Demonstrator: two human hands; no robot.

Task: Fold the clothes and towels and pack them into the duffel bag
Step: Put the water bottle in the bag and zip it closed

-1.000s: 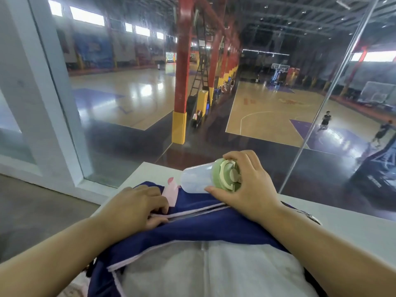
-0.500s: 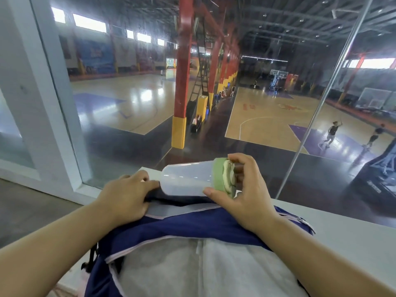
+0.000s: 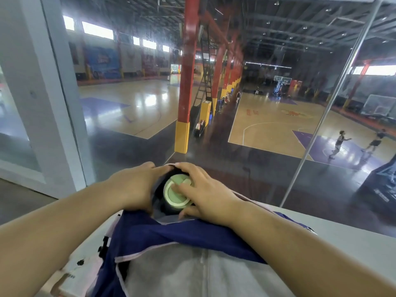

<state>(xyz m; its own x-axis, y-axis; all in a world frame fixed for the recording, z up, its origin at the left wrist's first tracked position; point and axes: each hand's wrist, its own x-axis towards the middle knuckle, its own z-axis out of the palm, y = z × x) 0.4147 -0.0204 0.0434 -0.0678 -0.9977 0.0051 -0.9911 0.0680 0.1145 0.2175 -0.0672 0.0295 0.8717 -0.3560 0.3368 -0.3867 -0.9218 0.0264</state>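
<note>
A navy duffel bag [image 3: 184,234] with pale piping lies on a white ledge in front of me, a grey panel on its near top. A water bottle with a green lid [image 3: 176,195] stands upright inside an end pocket of the bag; only the lid shows. My right hand [image 3: 205,195] rests on the lid, fingers pressing its top and side. My left hand [image 3: 134,189] grips the pocket's edge on the left and holds it apart. No clothes or towels are in sight.
The white ledge [image 3: 347,234] runs along a glass wall [image 3: 278,146] just beyond the bag. A white pillar [image 3: 32,93] stands at the left. Beyond the glass lies a basketball hall with red columns and players.
The bottle lay sideways above the bag in my right hand; now it stands lid-up inside the pocket. My left hand moved from the bag's top to the pocket edge.
</note>
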